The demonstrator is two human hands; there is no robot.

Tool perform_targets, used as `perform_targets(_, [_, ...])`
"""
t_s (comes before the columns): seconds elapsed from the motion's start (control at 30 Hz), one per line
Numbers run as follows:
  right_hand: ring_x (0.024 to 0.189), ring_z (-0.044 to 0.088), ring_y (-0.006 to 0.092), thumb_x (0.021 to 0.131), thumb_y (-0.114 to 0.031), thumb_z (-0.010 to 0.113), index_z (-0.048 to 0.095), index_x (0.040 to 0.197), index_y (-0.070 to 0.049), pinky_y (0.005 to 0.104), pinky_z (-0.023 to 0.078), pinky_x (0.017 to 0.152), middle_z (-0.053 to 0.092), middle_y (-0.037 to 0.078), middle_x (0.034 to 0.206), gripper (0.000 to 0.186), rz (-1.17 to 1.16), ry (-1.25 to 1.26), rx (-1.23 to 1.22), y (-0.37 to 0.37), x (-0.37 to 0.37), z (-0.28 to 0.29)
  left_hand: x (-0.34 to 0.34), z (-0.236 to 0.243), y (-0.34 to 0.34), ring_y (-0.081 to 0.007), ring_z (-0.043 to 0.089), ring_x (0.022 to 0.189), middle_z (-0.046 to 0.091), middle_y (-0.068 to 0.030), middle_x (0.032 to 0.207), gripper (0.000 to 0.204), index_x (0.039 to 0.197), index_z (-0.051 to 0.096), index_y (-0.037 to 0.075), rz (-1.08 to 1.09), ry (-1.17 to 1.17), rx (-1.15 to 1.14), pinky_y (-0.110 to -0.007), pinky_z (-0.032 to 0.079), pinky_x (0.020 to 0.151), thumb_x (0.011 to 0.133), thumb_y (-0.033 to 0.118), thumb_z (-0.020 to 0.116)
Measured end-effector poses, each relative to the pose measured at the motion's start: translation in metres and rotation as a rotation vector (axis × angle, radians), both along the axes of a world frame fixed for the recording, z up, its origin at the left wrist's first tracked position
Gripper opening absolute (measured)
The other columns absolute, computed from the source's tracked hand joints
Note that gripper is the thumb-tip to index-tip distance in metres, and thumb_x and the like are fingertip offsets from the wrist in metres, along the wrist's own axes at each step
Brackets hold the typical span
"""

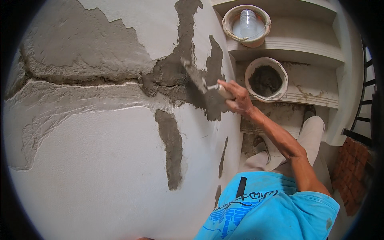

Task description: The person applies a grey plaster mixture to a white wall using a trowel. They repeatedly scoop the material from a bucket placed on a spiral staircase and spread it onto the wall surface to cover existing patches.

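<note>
Trowel (195, 74) blade lies against wet grey mortar (176, 76) on the white wall (100, 160) — right hand (237, 97) wrapped tight around its handle, which the fingers mostly hide; left hand out of view.

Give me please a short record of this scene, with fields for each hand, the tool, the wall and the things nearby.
Right hand: right hand grips the trowel's handle
Left hand: not in view
Tool: trowel, blade pressed on a wet grey mortar patch
Wall: white wall with grey patches and a long crack
Nearby: bucket of mortar on a step; above it a second bucket holding a clear plastic bottle
</note>
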State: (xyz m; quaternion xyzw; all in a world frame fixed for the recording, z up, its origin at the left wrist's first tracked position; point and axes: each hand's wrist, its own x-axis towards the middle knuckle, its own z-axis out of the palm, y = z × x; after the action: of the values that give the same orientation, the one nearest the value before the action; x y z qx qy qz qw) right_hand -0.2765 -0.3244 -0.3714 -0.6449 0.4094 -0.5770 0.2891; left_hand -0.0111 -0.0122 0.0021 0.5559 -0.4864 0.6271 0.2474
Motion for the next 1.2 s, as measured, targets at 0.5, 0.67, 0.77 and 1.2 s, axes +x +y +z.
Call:
perform_targets(0.5, [0.081,0.062,0.0334,0.068,0.002,0.062,0.056,0.144,-0.017,0.0444,0.053,0.075,0.057,0.012,0.093,0.079,0.046,-0.039,-0.039,0.021,0.015,0.011,0.005,-0.002,0.002,-0.0440,0.046,0.135,0.037,-0.0271,0.153,0.066,0.146,0.046,-0.004,-0.037,0.058,-0.027,-0.061,0.042,0.108,0.100,0.041,0.064])
perform_targets(0.67, [0.083,0.062,0.0330,0.068,0.002,0.062,0.056,0.143,-0.016,0.0430,0.054,0.077,0.057,0.012,0.094,0.077,-0.148,-0.049,-0.043,-0.035,0.005,0.031,0.009,-0.001,0.006,-0.0449,0.046,0.135,0.037,-0.0275,0.153,0.067,0.147,0.045,-0.003,-0.058,0.039,-0.002,-0.063,0.041,0.108,0.100,0.041,0.064])
perform_targets(0.77, [0.083,0.062,0.0327,0.068,0.002,0.062,0.057,0.142,-0.017,0.0421,0.054,0.077,0.057,0.011,0.095,0.077,-0.171,-0.002,-0.031,-0.058,-0.005,0.042,0.008,-0.001,0.003,-0.0454,0.045,0.135,0.038,-0.0281,0.152,0.067,0.147,0.045,-0.003,-0.060,0.048,-0.011,-0.064,0.041,0.107,0.100,0.041,0.064])
perform_targets(1.2, [0.083,0.061,0.0322,0.068,-0.001,0.063,0.057,0.143,-0.018,0.0426,0.052,0.075,0.057,0.011,0.095,0.077,-0.113,-0.017,-0.056,-0.033,-0.005,0.033,0.000,0.000,-0.001,-0.0452,0.048,0.133,0.039,-0.0295,0.150,0.064,0.142,0.049,-0.006,0.006,0.020,-0.017,-0.062,0.044,0.106,0.101,0.042,0.061])
